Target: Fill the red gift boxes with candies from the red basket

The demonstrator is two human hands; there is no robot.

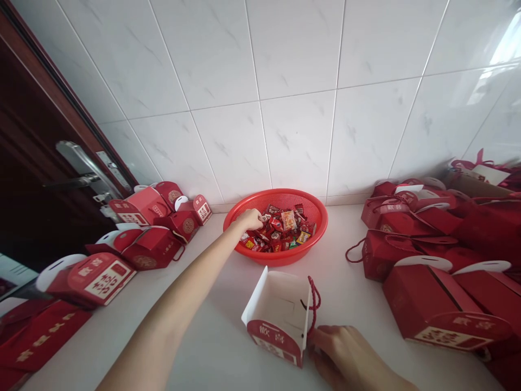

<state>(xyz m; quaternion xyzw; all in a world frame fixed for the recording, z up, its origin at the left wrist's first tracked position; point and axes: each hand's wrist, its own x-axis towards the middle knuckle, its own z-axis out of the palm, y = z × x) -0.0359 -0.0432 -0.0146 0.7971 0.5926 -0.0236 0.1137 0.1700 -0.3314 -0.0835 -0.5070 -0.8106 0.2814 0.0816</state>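
My left hand (pixel 251 219) reaches into a red plastic basket (pixel 319 217) of wrapped candies (pixel 288 220). Its fingers are curled together and point down among the candies at the left side; whatever they pinch is hidden. In front of the basket stands an open red candy box (pixel 273 339) with a white inside, gold characters on its front and a twisted red cord handle (pixel 315 304) on its right side. My right hand (pixel 345 353) is at the box's right wall, with thumb and fingers closed against its edge near the cord's lower end.
Closed red gift boxes (pixel 101 277) line the left side of the white counter (pixel 215 336). More red boxes (pixel 439 304) crowd the right side, some overlapping. A tiled wall (pixel 293 141) rises behind the basket. At far left is a dark door with a metal handle (pixel 81 168).
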